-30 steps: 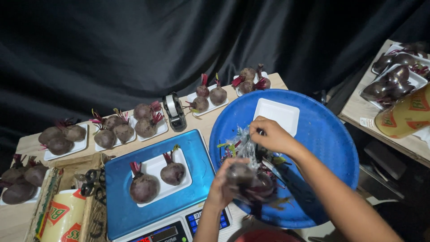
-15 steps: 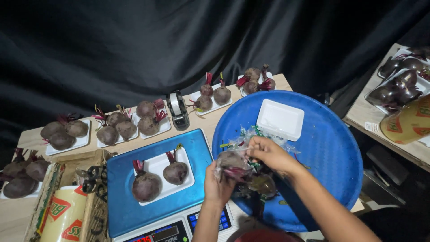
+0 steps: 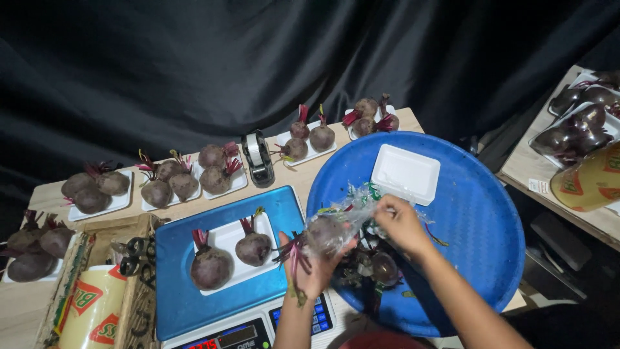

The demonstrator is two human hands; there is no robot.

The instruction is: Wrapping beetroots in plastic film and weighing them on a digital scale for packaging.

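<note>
My left hand [image 3: 309, 266] holds a beetroot [image 3: 325, 234] wrapped in clear plastic film, its red stem poking out toward the scale. My right hand [image 3: 402, 223] pinches the loose end of that film [image 3: 354, 205] just right of the beetroot. Both hands hover over the left edge of a large blue round tray [image 3: 478, 213]. An empty white foam tray [image 3: 405, 173] lies on the blue tray behind my right hand. Left of my hands, a white foam tray with two beetroots [image 3: 232, 255] sits on the blue platform of a scale [image 3: 181, 291].
Several white trays of beetroots [image 3: 219, 169] line the back of the wooden table, with a tape dispenser [image 3: 257, 156] among them. More loose beetroots [image 3: 381, 268] and scraps lie in the blue tray. Scissors [image 3: 132, 253] and a tape roll [image 3: 90, 309] sit at the left. Wrapped trays [image 3: 575, 126] rest on a side table.
My right hand moved from the film bundle near the white tray down and left to my left hand, and the wrapped beetroot has been lifted toward the scale.
</note>
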